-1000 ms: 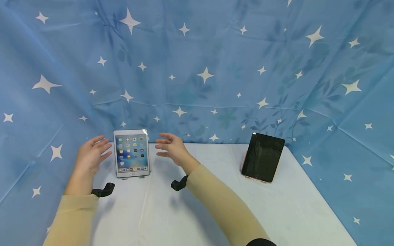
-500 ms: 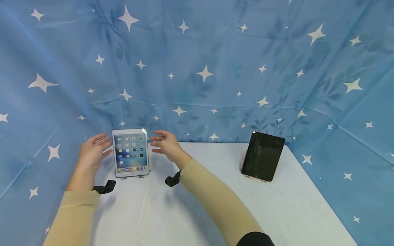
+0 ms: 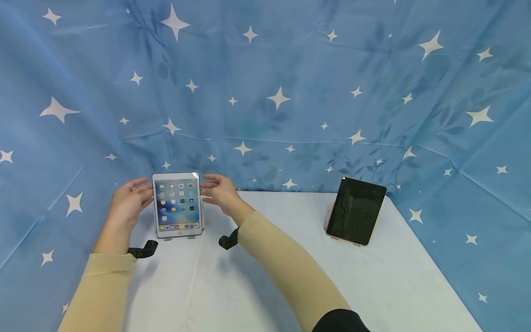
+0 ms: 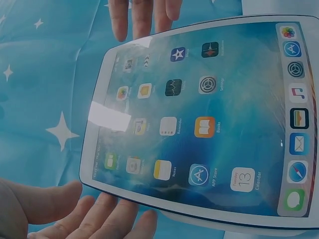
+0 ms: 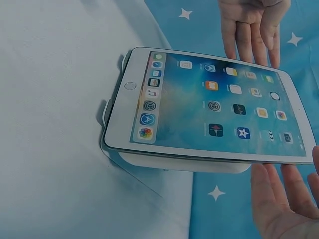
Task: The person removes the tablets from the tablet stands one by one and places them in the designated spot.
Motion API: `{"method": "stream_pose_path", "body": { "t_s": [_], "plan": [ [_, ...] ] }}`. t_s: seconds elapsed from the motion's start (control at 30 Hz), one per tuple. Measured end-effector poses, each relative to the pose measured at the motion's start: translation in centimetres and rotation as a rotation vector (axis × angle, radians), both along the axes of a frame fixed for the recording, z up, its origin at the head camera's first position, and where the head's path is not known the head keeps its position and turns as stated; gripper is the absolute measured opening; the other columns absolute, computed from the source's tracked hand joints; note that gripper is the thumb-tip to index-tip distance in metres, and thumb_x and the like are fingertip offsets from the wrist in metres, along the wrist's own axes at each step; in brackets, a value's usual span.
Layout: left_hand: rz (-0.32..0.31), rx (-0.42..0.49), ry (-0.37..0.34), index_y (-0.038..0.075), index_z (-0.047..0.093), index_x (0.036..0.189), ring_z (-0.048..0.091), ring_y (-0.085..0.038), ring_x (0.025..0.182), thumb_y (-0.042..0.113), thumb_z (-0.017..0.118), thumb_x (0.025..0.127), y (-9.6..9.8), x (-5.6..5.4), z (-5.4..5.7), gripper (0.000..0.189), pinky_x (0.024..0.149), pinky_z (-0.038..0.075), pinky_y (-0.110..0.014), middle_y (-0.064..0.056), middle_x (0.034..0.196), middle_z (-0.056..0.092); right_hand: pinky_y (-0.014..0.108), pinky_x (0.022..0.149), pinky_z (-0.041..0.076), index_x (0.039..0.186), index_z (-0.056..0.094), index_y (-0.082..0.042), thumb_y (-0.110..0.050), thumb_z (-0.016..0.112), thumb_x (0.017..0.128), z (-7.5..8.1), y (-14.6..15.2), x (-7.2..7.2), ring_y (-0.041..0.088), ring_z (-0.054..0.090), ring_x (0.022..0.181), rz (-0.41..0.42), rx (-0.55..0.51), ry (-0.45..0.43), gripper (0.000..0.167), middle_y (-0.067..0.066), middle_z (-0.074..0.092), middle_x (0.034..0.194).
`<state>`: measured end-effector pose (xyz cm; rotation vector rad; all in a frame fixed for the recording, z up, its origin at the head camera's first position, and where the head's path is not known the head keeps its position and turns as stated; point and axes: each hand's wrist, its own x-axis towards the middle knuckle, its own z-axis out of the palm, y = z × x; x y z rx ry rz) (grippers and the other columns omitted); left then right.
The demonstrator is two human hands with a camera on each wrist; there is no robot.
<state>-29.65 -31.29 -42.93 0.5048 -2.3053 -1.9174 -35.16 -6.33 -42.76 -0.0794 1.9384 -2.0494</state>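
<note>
A white tablet [image 3: 177,207] with a lit screen of app icons leans upright on a stand [image 5: 187,163] at the left of the table. My left hand [image 3: 126,203] is at its left edge, fingers extended. In the left wrist view, those fingers reach partly behind the edge, the thumb near an upper corner. At the opposite edge is my right hand [image 3: 221,194], its fingers straight and spread, with fingertips right at the side. The right wrist view shows the right fingertips passing just under the tablet's rim.
Farther right, a black tablet [image 3: 356,211] with a dark screen leans on a pinkish stand [image 3: 329,214]. Both stand on a white-covered table [image 3: 265,258]. A blue star-patterned curtain [image 3: 265,120] hangs right behind and around the table.
My right hand has moved left until its fingertips are at the white tablet's right edge. My left hand has shifted slightly right to the left edge. Both tablets stay in place.
</note>
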Motion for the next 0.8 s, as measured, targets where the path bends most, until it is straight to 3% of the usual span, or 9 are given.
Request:
{"method": "stream_pose_path", "body": {
  "t_s": [0.13, 0.27, 0.37, 0.43, 0.5, 0.53, 0.8],
  "plan": [
    [0.004, -0.014, -0.001, 0.013, 0.034, 0.170, 0.056, -0.027, 0.146, 0.011, 0.051, 0.113, 0.1, 0.1, 0.1, 0.060, 0.115, 0.056, -0.031, -0.019, 0.171, 0.041, 0.051, 0.103, 0.064, 0.138, 0.071, -0.014, 0.007, 0.070, 0.099, 0.0, -0.3, 0.2, 0.025, 0.077, 0.109, -0.023, 0.012, 0.018, 0.045, 0.007, 0.077, 0.117],
    [0.017, 0.000, 0.001, 0.013, 0.041, 0.167, 0.064, -0.013, 0.125, 0.010, 0.056, 0.111, 0.0, 0.2, 0.1, 0.058, 0.108, 0.060, -0.026, -0.018, 0.168, 0.047, 0.050, 0.101, 0.066, 0.136, 0.072, -0.014, 0.005, 0.073, 0.099, 0.1, -0.6, 0.5, 0.023, 0.077, 0.106, -0.037, 0.026, 0.042, 0.042, 0.007, 0.075, 0.112],
    [0.023, 0.022, 0.015, 0.010, 0.045, 0.164, 0.066, -0.003, 0.107, 0.009, 0.060, 0.109, -0.2, 0.3, 0.2, 0.057, 0.097, 0.063, -0.020, -0.009, 0.142, 0.065, 0.050, 0.099, 0.066, 0.133, 0.074, -0.015, 0.003, 0.075, 0.098, 0.2, -0.9, 0.7, 0.021, 0.076, 0.102, -0.049, 0.044, 0.057, 0.039, 0.005, 0.073, 0.107],
    [0.021, 0.048, 0.031, 0.007, 0.047, 0.162, 0.067, 0.001, 0.099, 0.009, 0.062, 0.108, -0.3, 0.4, 0.2, 0.055, 0.090, 0.064, -0.018, 0.003, 0.122, 0.068, 0.050, 0.099, 0.066, 0.131, 0.075, -0.015, 0.002, 0.076, 0.098, 0.2, -1.1, 0.7, 0.020, 0.075, 0.100, -0.056, 0.052, 0.062, 0.037, 0.004, 0.072, 0.104],
    [0.023, 0.085, 0.046, 0.006, 0.051, 0.159, 0.069, 0.001, 0.093, 0.009, 0.064, 0.108, -0.4, 0.5, 0.3, 0.053, 0.084, 0.065, -0.017, 0.014, 0.106, 0.066, 0.051, 0.098, 0.066, 0.128, 0.076, -0.014, 0.002, 0.076, 0.098, 0.1, -1.3, 0.7, 0.019, 0.074, 0.098, -0.060, 0.053, 0.064, 0.034, 0.004, 0.070, 0.101],
    [0.024, 0.103, 0.051, 0.005, 0.052, 0.157, 0.070, 0.000, 0.092, 0.008, 0.064, 0.107, -0.4, 0.6, 0.3, 0.051, 0.082, 0.065, -0.018, 0.014, 0.103, 0.067, 0.051, 0.099, 0.066, 0.126, 0.077, -0.014, 0.002, 0.076, 0.098, 0.1, -1.4, 0.7, 0.019, 0.074, 0.097, -0.061, 0.052, 0.064, 0.032, 0.004, 0.068, 0.100],
    [0.071, 0.125, 0.033, 0.010, 0.064, 0.142, 0.070, -0.003, 0.088, 0.011, 0.069, 0.106, -0.3, 0.7, 0.6, 0.036, 0.075, 0.066, -0.019, 0.014, 0.096, 0.068, 0.051, 0.095, 0.068, 0.110, 0.079, -0.017, -0.003, 0.072, 0.102, 0.2, -1.8, 1.0, 0.017, 0.073, 0.092, -0.091, 0.057, 0.065, 0.017, 0.003, 0.068, 0.098]
  ]
}}
